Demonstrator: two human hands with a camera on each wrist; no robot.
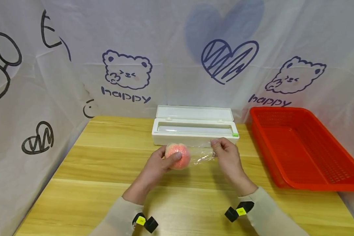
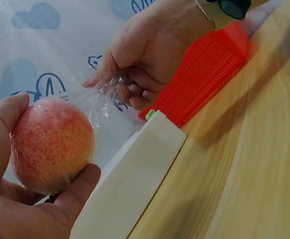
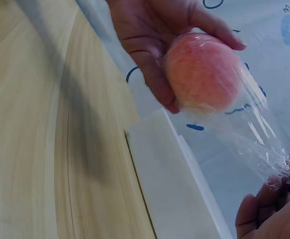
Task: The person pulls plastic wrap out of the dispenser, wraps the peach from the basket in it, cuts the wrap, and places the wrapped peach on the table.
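Note:
A pink and yellow peach [image 1: 180,157] is wrapped in clear plastic film. My left hand [image 1: 157,164] grips it, with the thumb across its front and fingers around the back. From the peach a stretch of cling film [image 1: 202,154] runs taut to the right. Its bunched end is pinched by my right hand [image 1: 228,159], as the left wrist view shows with the gathered film [image 2: 116,89] between thumb and fingers. Both hands hold the peach and film above the table, just in front of a white cling film box [image 1: 194,138] whose lid stands raised.
A roll of film [image 1: 194,129] lies inside the box, and a green slider [image 1: 235,134] sits at its right end. To the right stands a red plastic basket [image 1: 295,157]. The wooden table [image 1: 106,170] backs onto a white printed cloth [image 1: 177,65].

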